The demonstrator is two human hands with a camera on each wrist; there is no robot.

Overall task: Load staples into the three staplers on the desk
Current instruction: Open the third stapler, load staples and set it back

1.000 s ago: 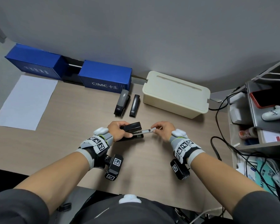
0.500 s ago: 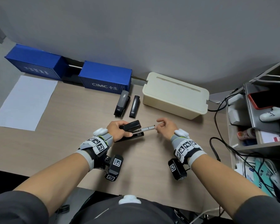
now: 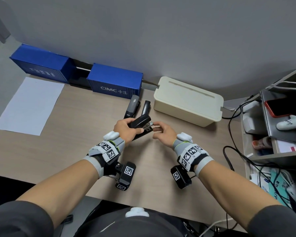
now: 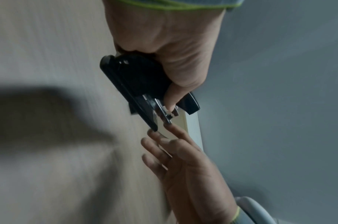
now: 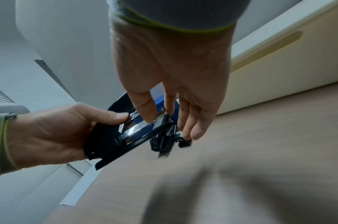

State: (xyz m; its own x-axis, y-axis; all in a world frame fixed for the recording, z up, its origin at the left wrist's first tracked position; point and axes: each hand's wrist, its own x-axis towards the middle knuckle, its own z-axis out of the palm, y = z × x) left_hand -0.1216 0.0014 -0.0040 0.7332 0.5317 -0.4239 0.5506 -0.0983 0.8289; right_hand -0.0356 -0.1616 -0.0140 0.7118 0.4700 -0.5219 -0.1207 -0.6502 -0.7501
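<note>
Left hand (image 3: 126, 128) is gripping the black stapler (image 3: 141, 123) tilted above the desk (image 3: 75, 134), steadying it; right hand (image 3: 162, 132) fingers, relaxed, are touching its metal magazine (image 3: 148, 126), likely seating staples; two staplers (image 3: 138, 108) are lying behind.

stapler in hand (image 3: 140, 123): back half is buried under the left hand (image 3: 126, 130), so you only get the front end in the head view
staple channel (image 5: 143, 125): right hand (image 5: 171, 72) thumb and index sit right over it, can't tell if any staples are in there
right fingertips (image 4: 169, 127): smeared in the left wrist view, contact with the metal tip is a coin flip
other two staplers (image 3: 132, 106): logo too tiny to read; the black one (image 3: 146, 108) is partly behind the held stapler
shelf stuff (image 3: 280, 120): chopped off by the right edge
desk (image 5: 260, 166): just motion blur and shadow in the right wrist view
</note>
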